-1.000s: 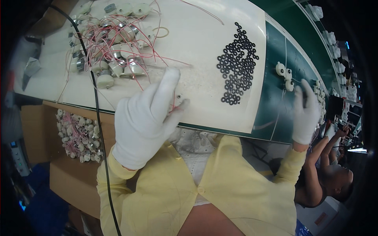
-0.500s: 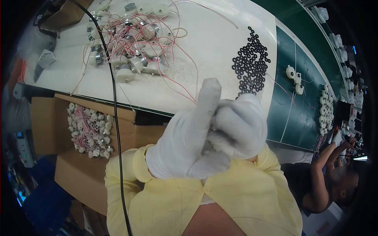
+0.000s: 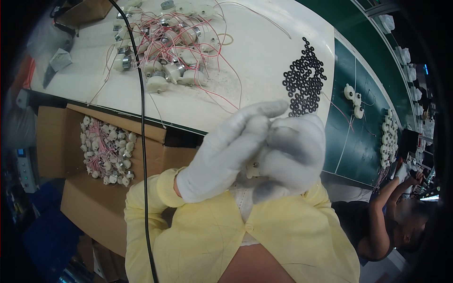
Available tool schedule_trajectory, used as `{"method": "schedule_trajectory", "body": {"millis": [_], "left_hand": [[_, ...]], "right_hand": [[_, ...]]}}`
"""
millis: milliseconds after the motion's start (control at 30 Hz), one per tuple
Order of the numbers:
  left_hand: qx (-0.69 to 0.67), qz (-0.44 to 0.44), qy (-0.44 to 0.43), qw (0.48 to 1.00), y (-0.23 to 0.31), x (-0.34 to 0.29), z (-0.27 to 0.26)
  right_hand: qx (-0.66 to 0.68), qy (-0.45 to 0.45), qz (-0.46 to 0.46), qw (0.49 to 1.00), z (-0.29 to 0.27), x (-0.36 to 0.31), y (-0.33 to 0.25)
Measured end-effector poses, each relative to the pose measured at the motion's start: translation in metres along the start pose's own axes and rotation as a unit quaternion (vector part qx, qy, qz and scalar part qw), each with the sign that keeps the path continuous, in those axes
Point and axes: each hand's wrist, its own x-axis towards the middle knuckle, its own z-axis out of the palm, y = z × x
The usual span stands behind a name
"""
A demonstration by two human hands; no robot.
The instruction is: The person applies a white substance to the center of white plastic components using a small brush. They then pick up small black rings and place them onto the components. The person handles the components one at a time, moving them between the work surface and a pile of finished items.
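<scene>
My left hand and my right hand, both in white gloves with grey smudges, meet in front of my chest. Between them shows part of a small whitish motor with a metal spot on it; the gloves hide most of it. My left fingers lie bent over it from one side. The right fingers curl round it from the other, a little blurred. Beyond my hands, many small black rings lie spread on the white table. A heap of whitish motors with red and pink wires lies further left.
An open cardboard box at the left holds many wired motors. A black cable hangs across the view. On the green mat at the right stand a few motors and a row of more. Another person works at the far right.
My left hand's raised finger has tipped over to the right, toward my right hand. The hands have turned, and part of the whitish motor now shows between them. The view has shifted slightly.
</scene>
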Motion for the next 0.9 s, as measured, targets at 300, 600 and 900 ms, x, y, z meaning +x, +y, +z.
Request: {"method": "schedule_trajectory", "body": {"millis": [300,600,900], "left_hand": [[0.214,0.057,-0.088,0.971,-0.003,0.000,-0.006],[0.361,0.156,-0.025,0.919,-0.023,0.007,0.002],[0.076,0.074,0.049,0.993,-0.009,0.015,-0.004]], "right_hand": [[0.096,0.023,0.134,0.986,-0.010,-0.026,0.010],[0.354,0.235,0.591,0.686,0.003,-0.010,-0.022],[0.023,-0.048,0.160,0.986,-0.011,-0.002,-0.009]]}}
